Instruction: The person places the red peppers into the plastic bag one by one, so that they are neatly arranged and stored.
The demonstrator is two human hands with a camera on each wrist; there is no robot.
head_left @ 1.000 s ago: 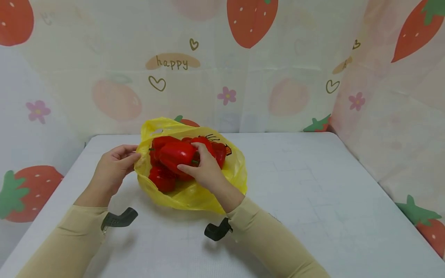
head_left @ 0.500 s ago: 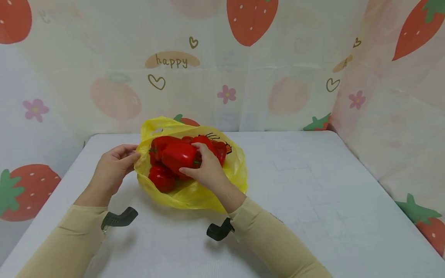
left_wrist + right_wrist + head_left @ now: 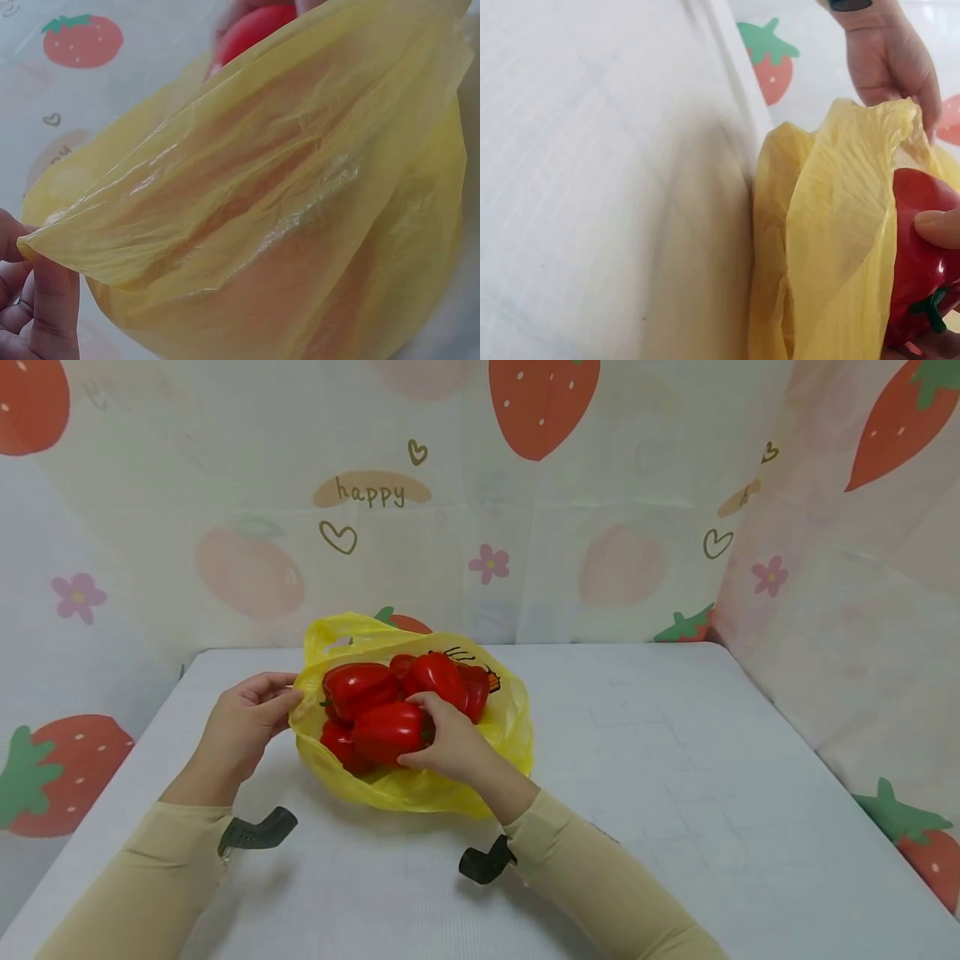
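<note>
A yellow plastic bag (image 3: pixel 420 789) lies open on the table with several red bell peppers inside. My left hand (image 3: pixel 247 718) pinches the bag's left rim between thumb and fingers; the left wrist view shows the thin film (image 3: pixel 247 187) stretched away from that pinch. Inside the mouth, my right hand (image 3: pixel 453 739) grips a red bell pepper (image 3: pixel 387 732) around its stem end, thumb on the near side. The right wrist view shows this pepper's green stem (image 3: pixel 930 306) beside the bag wall. Another pepper (image 3: pixel 362 689) lies behind it, and more sit toward the bag's far right.
The white table (image 3: pixel 637 793) extends to the right and in front of the bag. A patterned curtain (image 3: pixel 525 510) with strawberries stands behind the table and along its sides. A dark wrist mount (image 3: pixel 486 860) sticks out under the right sleeve.
My right hand has moved slightly down and toward me with the pepper, uncovering the pepper behind it. The left hand stays at the bag's rim.
</note>
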